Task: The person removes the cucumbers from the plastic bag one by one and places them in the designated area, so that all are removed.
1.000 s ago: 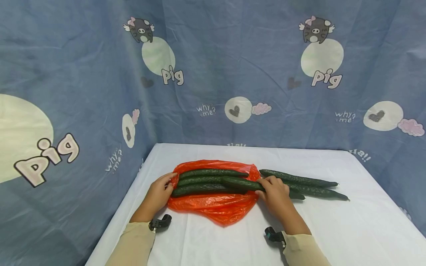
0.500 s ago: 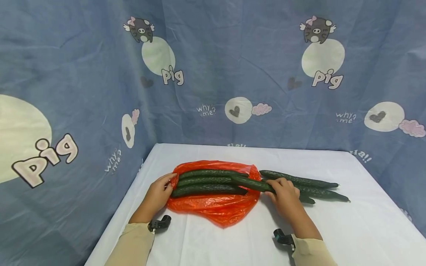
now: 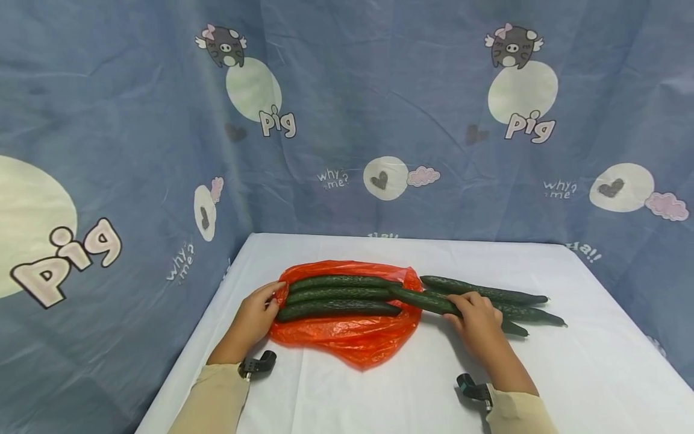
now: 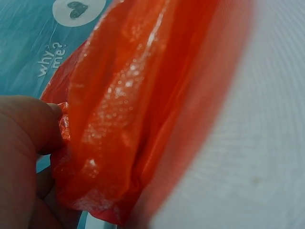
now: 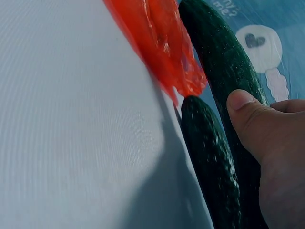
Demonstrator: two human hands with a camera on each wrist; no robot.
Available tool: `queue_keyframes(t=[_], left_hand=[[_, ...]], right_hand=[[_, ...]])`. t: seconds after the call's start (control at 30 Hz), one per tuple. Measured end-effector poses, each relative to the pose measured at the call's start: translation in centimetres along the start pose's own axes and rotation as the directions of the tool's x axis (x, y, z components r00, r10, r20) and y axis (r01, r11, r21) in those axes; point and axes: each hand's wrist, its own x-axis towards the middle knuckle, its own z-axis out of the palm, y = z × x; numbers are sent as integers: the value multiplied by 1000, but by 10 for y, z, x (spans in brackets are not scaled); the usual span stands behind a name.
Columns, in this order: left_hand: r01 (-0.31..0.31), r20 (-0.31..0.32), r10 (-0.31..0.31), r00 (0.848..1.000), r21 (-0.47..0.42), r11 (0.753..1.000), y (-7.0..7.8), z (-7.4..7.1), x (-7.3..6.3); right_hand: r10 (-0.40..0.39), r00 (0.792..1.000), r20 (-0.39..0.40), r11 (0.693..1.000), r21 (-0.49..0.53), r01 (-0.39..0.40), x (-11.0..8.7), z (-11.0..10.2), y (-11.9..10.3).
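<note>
My right hand [image 3: 477, 319] grips a long dark green cucumber [image 3: 420, 299] near its middle. Its left tip overlaps the mouth of an orange-red plastic bag [image 3: 358, 340], while the other end points right. Three cucumbers [image 3: 341, 310] lie side by side within the bag. At the bag's left end, my left hand [image 3: 252, 319] pinches the plastic, which the left wrist view shows bunched at the thumb [image 4: 45, 119]. In the right wrist view, my thumb [image 5: 243, 102] presses on the held cucumber [image 5: 219, 52]; another cucumber [image 5: 207, 148] lies beside it.
Two more cucumbers [image 3: 485, 290] lie on the white-covered table [image 3: 368, 401], right of the bag and partly behind my right hand. A blue printed curtain [image 3: 336, 108] hangs along the table's back and left sides.
My right hand has moved to the right with the cucumber, drawing most of it out over the bag's mouth. The left hand stays at the bag's left end.
</note>
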Motion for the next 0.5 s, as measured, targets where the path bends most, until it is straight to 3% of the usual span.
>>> queue_keyframes(t=[0.5], left_hand=[[-1,-18,1,1000,-6,1000,0,2,0]], right_hand=[[33,999,40,999,-6,-33,-12,-10,15]])
